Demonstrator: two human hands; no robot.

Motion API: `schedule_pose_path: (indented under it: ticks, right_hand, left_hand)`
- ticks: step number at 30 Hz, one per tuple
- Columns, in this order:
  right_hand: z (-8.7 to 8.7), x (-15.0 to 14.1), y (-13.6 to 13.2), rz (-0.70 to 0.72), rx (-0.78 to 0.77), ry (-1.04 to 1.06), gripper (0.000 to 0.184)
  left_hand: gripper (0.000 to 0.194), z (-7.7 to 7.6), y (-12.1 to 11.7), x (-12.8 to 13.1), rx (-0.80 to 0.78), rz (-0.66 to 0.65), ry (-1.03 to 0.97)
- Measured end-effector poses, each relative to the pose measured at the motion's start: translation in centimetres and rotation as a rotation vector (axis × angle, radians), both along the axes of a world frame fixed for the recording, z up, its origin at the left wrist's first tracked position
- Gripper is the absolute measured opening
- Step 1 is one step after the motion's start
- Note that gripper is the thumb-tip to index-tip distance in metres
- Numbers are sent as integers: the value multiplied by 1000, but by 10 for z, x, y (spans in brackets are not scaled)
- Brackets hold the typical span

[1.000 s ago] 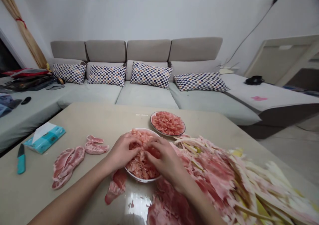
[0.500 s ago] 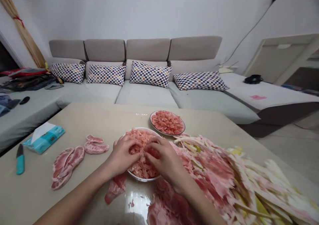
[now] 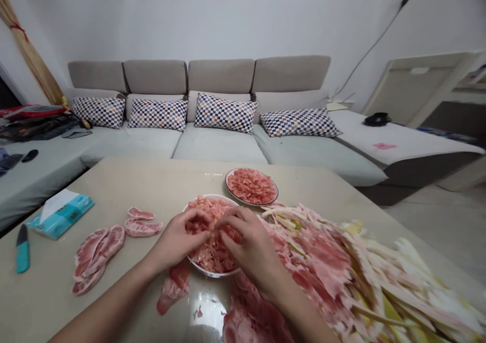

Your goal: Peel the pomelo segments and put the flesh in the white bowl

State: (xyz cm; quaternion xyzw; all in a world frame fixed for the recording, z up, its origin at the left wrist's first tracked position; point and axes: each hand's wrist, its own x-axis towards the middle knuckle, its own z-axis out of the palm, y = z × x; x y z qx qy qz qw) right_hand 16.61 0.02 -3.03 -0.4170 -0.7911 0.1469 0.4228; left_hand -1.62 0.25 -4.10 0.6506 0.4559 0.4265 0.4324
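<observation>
Your left hand [image 3: 181, 237] and right hand [image 3: 253, 239] curve over the white bowl [image 3: 213, 274], fingertips nearly meeting above the pink pomelo pulp [image 3: 213, 260] inside it. Each thumb bends toward its fingers; I cannot tell whether they pinch a piece. The pulp looks piled near the rim, so a careless push could spill flakes. Your right forearm lies over the peel heap [image 3: 322, 259], and brushing it might drag scraps in.
</observation>
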Motion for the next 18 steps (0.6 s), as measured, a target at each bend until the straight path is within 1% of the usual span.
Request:
schedule_pose_path:
  ticks: [3, 6, 8, 11, 14, 18]
  right_hand:
    - [3, -1, -2, -30, 4, -5, 21]
    - [5, -2, -4, -8, 1, 7, 18]
    - [5, -3, -4, -2, 4, 6, 16]
    - [5, -4, -6, -36, 20, -15, 12]
    - [4, -4, -7, -49, 24, -28, 15]
    - [2, -4, -6, -29, -18, -10, 18]
  left_hand:
    - [18, 4, -1, 1, 7, 26, -20]
    - [17, 7, -3, 2, 52, 69, -10]
    - [16, 8, -4, 3, 91, 89, 22]
    - [17, 10, -7, 4, 146, 120, 94]
    - [18, 12, -9, 5, 198, 136, 156]
    - [18, 13, -10, 5, 249, 136, 204]
